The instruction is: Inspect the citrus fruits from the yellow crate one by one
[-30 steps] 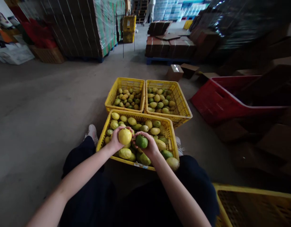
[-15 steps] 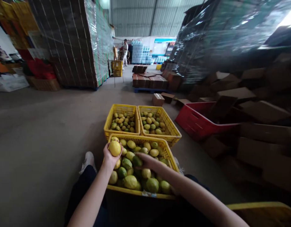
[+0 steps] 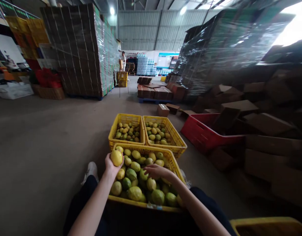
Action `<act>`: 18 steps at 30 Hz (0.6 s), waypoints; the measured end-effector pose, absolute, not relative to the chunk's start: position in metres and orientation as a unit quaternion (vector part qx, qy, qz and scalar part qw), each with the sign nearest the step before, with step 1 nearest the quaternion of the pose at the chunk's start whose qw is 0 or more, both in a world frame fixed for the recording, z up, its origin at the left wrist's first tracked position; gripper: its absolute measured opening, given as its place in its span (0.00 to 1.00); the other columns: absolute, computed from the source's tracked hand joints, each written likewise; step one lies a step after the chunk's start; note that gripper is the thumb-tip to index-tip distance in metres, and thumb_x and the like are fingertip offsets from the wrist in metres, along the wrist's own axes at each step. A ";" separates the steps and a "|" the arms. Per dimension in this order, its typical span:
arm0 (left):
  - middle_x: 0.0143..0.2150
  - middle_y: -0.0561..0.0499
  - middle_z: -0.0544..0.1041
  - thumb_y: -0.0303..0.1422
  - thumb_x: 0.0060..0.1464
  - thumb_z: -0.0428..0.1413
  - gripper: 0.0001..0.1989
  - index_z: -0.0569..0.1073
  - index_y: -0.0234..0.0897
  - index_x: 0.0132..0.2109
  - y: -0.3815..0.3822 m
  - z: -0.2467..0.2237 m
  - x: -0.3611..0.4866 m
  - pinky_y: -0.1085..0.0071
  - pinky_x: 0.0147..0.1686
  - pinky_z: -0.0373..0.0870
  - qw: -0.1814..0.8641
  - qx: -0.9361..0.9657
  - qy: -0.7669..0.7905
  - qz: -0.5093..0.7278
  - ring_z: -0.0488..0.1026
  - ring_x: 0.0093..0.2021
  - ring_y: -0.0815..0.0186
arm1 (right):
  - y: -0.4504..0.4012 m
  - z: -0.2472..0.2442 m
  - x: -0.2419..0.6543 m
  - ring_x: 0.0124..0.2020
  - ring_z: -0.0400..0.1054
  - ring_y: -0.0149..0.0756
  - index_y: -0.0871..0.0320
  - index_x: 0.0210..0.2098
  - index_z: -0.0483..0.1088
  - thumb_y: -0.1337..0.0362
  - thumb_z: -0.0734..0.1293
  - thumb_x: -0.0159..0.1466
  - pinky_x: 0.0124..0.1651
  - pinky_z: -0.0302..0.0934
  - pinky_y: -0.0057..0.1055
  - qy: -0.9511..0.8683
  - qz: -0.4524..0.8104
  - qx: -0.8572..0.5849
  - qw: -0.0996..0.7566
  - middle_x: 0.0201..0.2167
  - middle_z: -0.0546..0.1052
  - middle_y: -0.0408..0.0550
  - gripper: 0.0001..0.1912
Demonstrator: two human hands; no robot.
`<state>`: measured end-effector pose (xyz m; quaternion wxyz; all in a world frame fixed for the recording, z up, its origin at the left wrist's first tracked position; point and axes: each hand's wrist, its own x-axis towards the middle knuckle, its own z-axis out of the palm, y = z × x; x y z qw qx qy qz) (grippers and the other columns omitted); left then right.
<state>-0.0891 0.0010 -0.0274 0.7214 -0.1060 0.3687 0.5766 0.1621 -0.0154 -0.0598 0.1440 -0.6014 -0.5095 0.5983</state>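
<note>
My left hand (image 3: 112, 164) is closed around a yellow lemon (image 3: 116, 158), held above the left edge of the near yellow crate (image 3: 146, 204). That crate is full of lemons, from yellow to dark green. Over its middle hangs my right hand (image 3: 157, 171), fingers stretched out and nothing gripped in them. Just under those fingertips lies a yellow-green lemon (image 3: 143, 174); whether they touch it I cannot tell. A darker green lemon (image 3: 126, 183) rests to the left among the others.
Beyond the near crate stand a left yellow crate (image 3: 111, 139) and a right yellow crate (image 3: 177, 133), both holding lemons. A red crate (image 3: 202, 135) and piled cardboard boxes (image 3: 269, 164) are at the right. Wrapped pallet stacks (image 3: 74, 52) rise behind; a person (image 3: 123, 60) stands far back.
My right hand has let go of a dark green lemon, and its fingers have straightened. The left hand keeps its lemon. The view has tilted up slightly.
</note>
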 end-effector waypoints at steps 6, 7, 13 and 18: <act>0.33 0.46 0.77 0.35 0.61 0.46 0.14 0.72 0.34 0.47 0.002 -0.050 -0.075 0.67 0.29 0.77 0.715 -0.076 0.415 0.558 0.78 0.31 0.61 | -0.011 -0.056 0.166 0.40 0.77 0.39 0.56 0.40 0.72 0.60 0.60 0.68 0.46 0.70 0.35 -0.555 0.508 -0.619 0.225 0.42 0.81 0.51 0.11; 0.33 0.46 0.77 0.35 0.61 0.46 0.14 0.72 0.33 0.47 0.001 -0.056 -0.070 0.67 0.28 0.77 0.720 -0.066 0.428 0.542 0.78 0.30 0.60 | -0.011 -0.057 0.162 0.40 0.77 0.39 0.56 0.41 0.72 0.61 0.58 0.69 0.46 0.70 0.36 -0.571 0.480 -0.633 0.209 0.43 0.81 0.52 0.12; 0.31 0.45 0.77 0.39 0.62 0.54 0.14 0.72 0.32 0.46 -0.029 -0.102 -0.047 0.68 0.23 0.74 0.772 0.103 0.549 0.303 0.77 0.26 0.60 | -0.041 -0.065 0.134 0.53 0.74 0.50 0.53 0.39 0.76 0.62 0.67 0.62 0.57 0.66 0.44 -0.663 0.327 -0.671 0.058 0.44 0.82 0.52 0.07; 0.27 0.47 0.77 0.34 0.58 0.59 0.07 0.74 0.37 0.43 -0.047 -0.104 -0.027 0.63 0.20 0.74 0.786 0.186 0.571 0.145 0.75 0.23 0.58 | -0.083 -0.064 0.124 0.50 0.76 0.57 0.61 0.39 0.80 0.67 0.66 0.62 0.51 0.69 0.46 -0.711 0.297 -0.637 -0.028 0.45 0.81 0.64 0.10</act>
